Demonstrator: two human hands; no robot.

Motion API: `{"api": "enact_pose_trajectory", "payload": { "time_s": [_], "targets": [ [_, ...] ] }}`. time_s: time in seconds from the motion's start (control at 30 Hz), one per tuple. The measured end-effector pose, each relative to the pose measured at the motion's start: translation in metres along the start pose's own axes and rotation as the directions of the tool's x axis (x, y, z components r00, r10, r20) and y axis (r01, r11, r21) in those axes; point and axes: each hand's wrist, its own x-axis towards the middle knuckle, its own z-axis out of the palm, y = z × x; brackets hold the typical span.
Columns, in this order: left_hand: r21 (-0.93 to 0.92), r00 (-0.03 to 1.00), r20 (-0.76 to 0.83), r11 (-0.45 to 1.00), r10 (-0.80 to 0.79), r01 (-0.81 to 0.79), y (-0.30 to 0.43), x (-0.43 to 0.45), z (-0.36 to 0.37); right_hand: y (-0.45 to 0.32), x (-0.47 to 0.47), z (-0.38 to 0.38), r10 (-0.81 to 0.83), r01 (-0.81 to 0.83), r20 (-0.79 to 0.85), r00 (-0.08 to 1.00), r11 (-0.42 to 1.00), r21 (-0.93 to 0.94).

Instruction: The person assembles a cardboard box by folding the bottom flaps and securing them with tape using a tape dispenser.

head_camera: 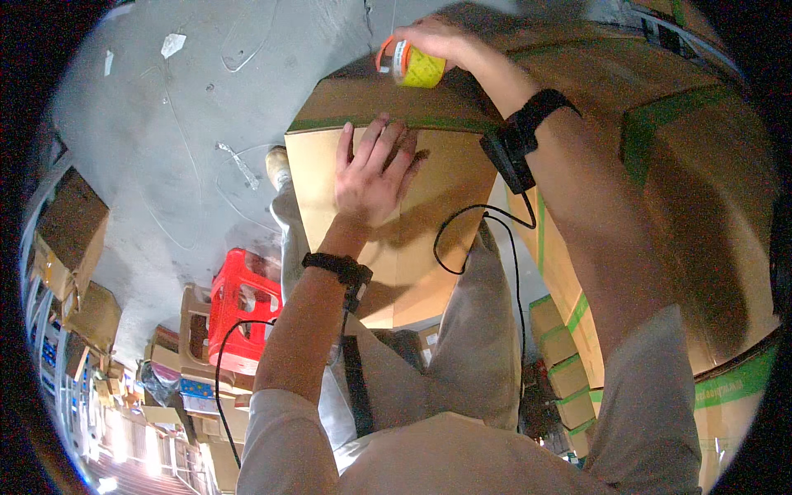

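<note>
A cardboard box [315, 185] stands before me, between my legs, with green tape along its far edge. My left hand [371, 176] lies flat on its upper face, fingers spread and holding nothing, fingertips reaching the taped edge. Beyond that edge, my right hand [433, 40] grips a tape dispenser [396, 59] with an orange-red frame and a yellow-green tape roll [424, 69]. The dispenser is above the far side of the box; whether it touches the cardboard I cannot tell. Part of the right hand's fingers is hidden behind the roll.
Large cartons with green tape [680, 154] rise close on my right. A red plastic stool [244, 315] stands at my left. Black cables [439, 241] hang from the wrist-worn devices. Scraps of clear film [238, 164] lie on the grey floor [185, 124]. Smaller boxes [74, 229] stand far left.
</note>
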Motion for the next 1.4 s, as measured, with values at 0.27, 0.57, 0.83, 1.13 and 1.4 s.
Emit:
{"api": "enact_pose_trajectory", "payload": {
  "time_s": [0.27, 0.57, 0.83, 1.13, 1.4],
  "targets": [
    [0.0, 1.0, -0.006, 1.0, 0.016, -0.016, 0.003, -0.001, 0.0, -0.031, -0.019, -0.006, -0.114, 0.117, 0.184, 0.976, 0.993, -0.009],
    [-0.014, 1.0, 0.008, 1.0, 0.008, -0.008, 0.003, 0.002, 0.001, -0.047, -0.07, -0.057, -0.001, -0.001, 0.211, 0.978, 1.0, 0.01],
    [-0.129, 0.998, -0.061, 0.991, 0.017, -0.024, 0.006, -0.001, -0.004, 0.053, -0.133, -0.052, -0.186, -0.204, 0.175, 0.967, -0.15, 0.967],
    [-0.31, 0.98, -0.191, 0.951, -0.063, 0.001, 0.01, 0.01, -0.037, 0.068, -0.184, 0.017, -0.143, -0.103, 0.045, 0.989, -0.432, 0.896],
    [-0.487, 0.918, -0.234, 0.856, -0.321, 0.175, 0.031, 0.063, -0.086, 0.048, -0.212, 0.003, -0.219, -0.143, 0.053, 0.974, -0.417, 0.898]
  ]
}}
